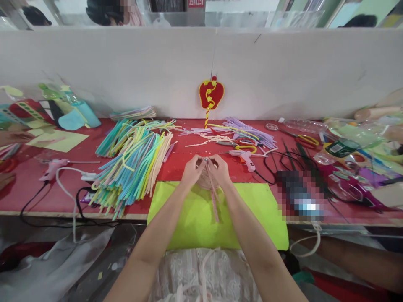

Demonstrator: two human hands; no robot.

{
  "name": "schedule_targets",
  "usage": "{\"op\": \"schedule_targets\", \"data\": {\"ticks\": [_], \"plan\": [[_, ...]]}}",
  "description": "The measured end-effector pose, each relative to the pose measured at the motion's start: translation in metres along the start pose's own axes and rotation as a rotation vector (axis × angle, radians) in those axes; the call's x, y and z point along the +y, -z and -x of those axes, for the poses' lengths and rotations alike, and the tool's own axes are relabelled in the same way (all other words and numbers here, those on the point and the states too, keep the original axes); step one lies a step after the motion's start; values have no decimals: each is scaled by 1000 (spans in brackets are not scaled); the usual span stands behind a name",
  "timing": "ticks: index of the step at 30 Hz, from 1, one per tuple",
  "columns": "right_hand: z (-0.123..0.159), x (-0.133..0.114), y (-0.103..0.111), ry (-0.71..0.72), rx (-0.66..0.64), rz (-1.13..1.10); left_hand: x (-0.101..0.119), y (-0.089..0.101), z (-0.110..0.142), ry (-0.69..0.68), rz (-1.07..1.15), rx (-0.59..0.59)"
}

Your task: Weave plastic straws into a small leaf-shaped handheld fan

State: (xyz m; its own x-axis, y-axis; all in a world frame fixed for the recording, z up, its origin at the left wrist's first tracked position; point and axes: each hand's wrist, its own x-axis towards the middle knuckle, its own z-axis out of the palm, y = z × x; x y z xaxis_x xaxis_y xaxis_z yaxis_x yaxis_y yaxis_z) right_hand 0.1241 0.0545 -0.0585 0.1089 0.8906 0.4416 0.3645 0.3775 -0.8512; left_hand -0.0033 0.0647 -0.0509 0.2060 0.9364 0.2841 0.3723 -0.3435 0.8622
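Observation:
Both hands meet at the middle, above the near edge of the red table [185,170]. My left hand [191,170] is closed, its fingertips pinching the top of a pale pink pipe-cleaner piece [206,180]. My right hand [221,171] is closed on the same piece from the other side, fingertips nearly touching the left ones. A small greyish round spot shows between the fingertips. Below the hands hang loose pink pipe-cleaner ends [215,207], over a yellow-green sheet [255,214]. The fingers cover part of the piece, so its full shape is hidden.
Left lies a large heap of coloured pipe cleaners [129,167]; purple ones [245,132] lie behind. A pink glue gun [247,159] with a cable and yellow-handled pliers [245,147] sit right. A red fan-shaped ornament [211,94] stands against the white partition [141,71]. Co-workers' hands show at both sides.

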Motion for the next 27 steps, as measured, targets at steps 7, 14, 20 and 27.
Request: {"op": "schedule_targets", "data": {"ticks": [7, 14, 20, 27], "plan": [[-1, -2, 1, -21, 39, -16, 7, 0, 5, -75, -67, 0], [-3, 2, 2, -104, 64, -72, 8, -5, 8, -80, -103, 32], [-4, 1, 3, -115, 91, -75, 11, -11, 8, -70, -171, 53], [-5, -7, 5, -50, 134, -37, 30, -12, 6, -39, -358, 26]]}}
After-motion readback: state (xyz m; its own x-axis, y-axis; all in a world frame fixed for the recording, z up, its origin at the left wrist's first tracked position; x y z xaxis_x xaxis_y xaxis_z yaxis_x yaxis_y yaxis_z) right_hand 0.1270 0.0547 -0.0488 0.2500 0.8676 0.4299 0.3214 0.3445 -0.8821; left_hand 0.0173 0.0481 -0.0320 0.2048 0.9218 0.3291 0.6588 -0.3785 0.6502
